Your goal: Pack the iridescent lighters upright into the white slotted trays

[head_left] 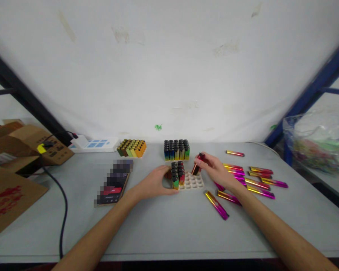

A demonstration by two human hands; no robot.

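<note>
My right hand (211, 167) pinches a dark red lighter (197, 165), tilted, just above the back right of a white holed tray (194, 181). Two columns of upright lighters (175, 176) fill the tray's left side, one with green and yellow bodies, the other red; the holes to the right show bare. Around that left end curls my left hand (155, 182), thumb at the front corner and the other fingers partly hidden behind. Many red, gold and magenta lighters (258, 184) lie loose to the right, some under my right forearm.
Behind stands a full block of black-topped lighters (176, 150). Further left are a gold and green block (132, 148), a blurred phone (115, 182) and a white power strip (97, 143). Cardboard boxes (31, 145) and a black cable (64, 199) occupy the left; a plastic bag (319, 139) hangs right.
</note>
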